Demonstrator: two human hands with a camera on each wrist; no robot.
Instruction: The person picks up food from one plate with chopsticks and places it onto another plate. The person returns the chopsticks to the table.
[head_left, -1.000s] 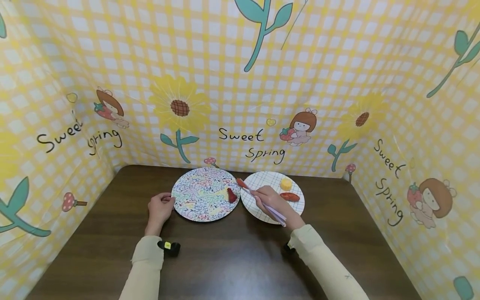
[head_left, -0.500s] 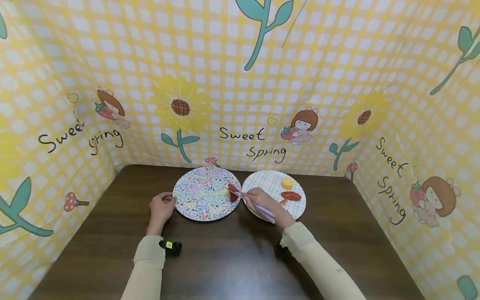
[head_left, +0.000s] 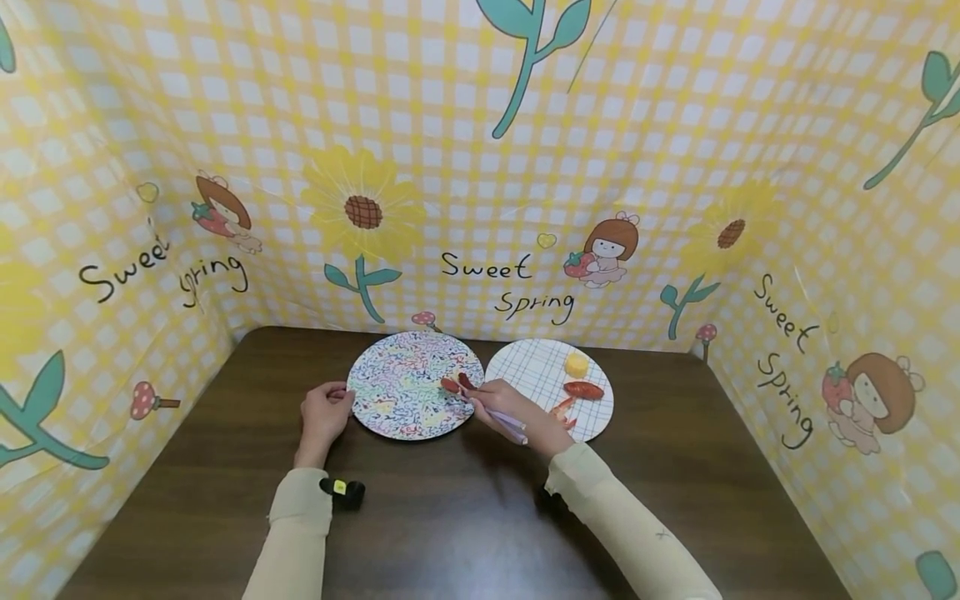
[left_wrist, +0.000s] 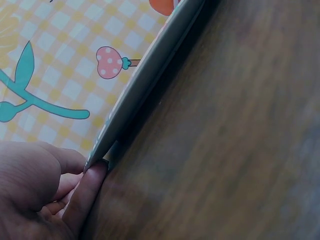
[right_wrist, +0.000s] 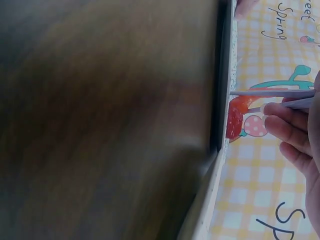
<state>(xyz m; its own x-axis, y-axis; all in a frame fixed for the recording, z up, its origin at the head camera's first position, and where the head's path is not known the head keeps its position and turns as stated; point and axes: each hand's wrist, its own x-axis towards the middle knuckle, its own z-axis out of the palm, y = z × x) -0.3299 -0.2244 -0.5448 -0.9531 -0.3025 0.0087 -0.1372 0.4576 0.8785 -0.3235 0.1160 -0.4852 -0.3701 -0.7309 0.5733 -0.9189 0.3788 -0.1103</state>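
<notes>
My right hand [head_left: 498, 403] grips a pair of lavender chopsticks [head_left: 512, 428]. An orange-red food piece [head_left: 450, 385] is at their tips, low over the right part of the colourfully scribbled plate [head_left: 397, 375]. Beside it on that plate lies a dark red food piece [head_left: 467, 381]. The right wrist view shows the chopsticks [right_wrist: 275, 93] close to the orange piece [right_wrist: 243, 104], with the red one [right_wrist: 234, 121] next to it. My left hand [head_left: 327, 414] pinches the left rim of the scribbled plate; in the left wrist view a finger [left_wrist: 90, 187] lies under the rim.
To the right is a white plate with a blue grid [head_left: 517, 360], partly behind my right hand. It bears a yellow round piece [head_left: 577, 365], a red-brown oval piece [head_left: 583, 390] and a shrimp-like orange piece [head_left: 564, 412]. A checked cloth [head_left: 480, 200] walls the brown table [head_left: 420, 517].
My right hand has moved left, carrying the orange-red piece from between the plates onto the scribbled plate's area. More of the grid plate's shrimp-like piece shows now. My left hand stays at the rim.
</notes>
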